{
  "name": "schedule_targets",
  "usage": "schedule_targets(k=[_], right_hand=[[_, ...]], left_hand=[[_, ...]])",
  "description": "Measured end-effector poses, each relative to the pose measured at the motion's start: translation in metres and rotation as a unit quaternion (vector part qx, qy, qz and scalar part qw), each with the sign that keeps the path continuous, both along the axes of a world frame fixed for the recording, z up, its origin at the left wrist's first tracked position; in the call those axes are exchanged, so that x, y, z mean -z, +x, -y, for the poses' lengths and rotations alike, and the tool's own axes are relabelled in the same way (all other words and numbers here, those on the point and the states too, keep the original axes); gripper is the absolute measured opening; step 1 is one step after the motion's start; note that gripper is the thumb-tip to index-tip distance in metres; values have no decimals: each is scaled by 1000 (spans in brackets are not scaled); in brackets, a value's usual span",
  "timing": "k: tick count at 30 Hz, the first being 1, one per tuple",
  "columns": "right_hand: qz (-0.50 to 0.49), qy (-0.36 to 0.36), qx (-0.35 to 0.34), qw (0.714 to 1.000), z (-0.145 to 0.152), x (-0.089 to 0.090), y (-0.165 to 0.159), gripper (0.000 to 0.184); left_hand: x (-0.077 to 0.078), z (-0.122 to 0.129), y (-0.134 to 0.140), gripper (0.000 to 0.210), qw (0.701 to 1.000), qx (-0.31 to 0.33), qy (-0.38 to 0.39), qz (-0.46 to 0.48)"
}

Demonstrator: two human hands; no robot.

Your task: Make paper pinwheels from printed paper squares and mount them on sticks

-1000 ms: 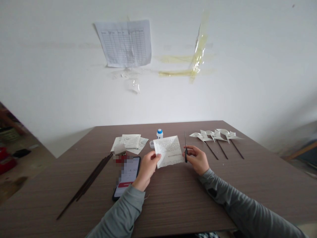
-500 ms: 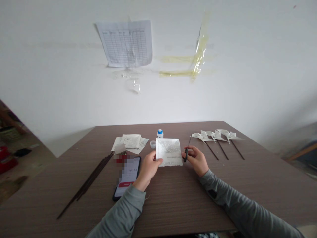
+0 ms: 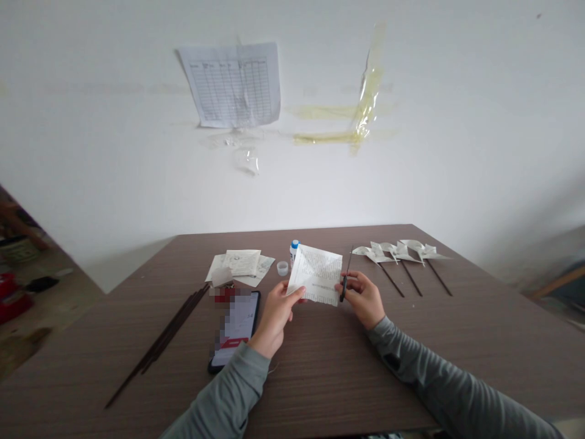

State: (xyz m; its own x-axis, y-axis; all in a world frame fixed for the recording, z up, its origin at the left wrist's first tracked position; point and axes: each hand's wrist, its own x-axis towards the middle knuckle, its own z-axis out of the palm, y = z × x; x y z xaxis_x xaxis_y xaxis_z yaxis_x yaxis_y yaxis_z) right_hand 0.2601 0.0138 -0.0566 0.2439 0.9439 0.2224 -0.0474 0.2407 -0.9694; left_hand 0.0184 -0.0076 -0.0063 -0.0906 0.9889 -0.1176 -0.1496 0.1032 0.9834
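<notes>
Pinched in my left hand (image 3: 275, 311) is a square of printed paper (image 3: 317, 274), held tilted above the table with faint diagonal creases. My right hand (image 3: 363, 299) grips a pair of dark-handled scissors (image 3: 346, 281), its blades pointing up and away beside the paper's right edge. The right fingertips are close to that edge; whether they touch it I cannot tell. Behind the paper stands a white glue bottle (image 3: 294, 247) with a blue top, partly hidden. A small translucent cap (image 3: 282, 268) lies left of it.
Paper pinwheels on dark sticks (image 3: 397, 253) lie at the back right. More paper squares (image 3: 242, 263) are stacked at the back left. In front of them are a phone (image 3: 235, 329), a small red item (image 3: 223, 295) and a bundle of dark sticks (image 3: 159, 341). A wall closes off the table's far side.
My left hand has turned the paper clockwise, so it now sits at a tilt and its right side is nearer the scissors. My right hand has hardly moved.
</notes>
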Motion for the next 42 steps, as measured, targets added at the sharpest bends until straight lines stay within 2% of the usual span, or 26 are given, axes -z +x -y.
schedule_targets(k=[3,7,11,18,25,33,42], right_hand=[[-26,1,7,1000,1,-1,-5,81],[-16,-6,1,1000,2,0,-8,82],[7,-1,6,1000,-1,5,-5,77],[16,-14,-1,1000,-4,8,-1,69],[22,0,5,1000,1,4,-6,79],[-9,9,11,1000,5,-2,-12,84],[15,3,7,1000,5,-3,-14,88]], left_hand=[[2,5,4,34,1000,27,-13,4],[2,6,6,32,999,24,-13,-17],[0,2,4,32,999,17,-15,-32],[-6,1,3,18,998,10,-21,-50],[-4,3,4,20,999,-10,-17,-29],[4,10,11,25,998,60,-18,-15],[3,9,12,16,999,38,-20,-31]])
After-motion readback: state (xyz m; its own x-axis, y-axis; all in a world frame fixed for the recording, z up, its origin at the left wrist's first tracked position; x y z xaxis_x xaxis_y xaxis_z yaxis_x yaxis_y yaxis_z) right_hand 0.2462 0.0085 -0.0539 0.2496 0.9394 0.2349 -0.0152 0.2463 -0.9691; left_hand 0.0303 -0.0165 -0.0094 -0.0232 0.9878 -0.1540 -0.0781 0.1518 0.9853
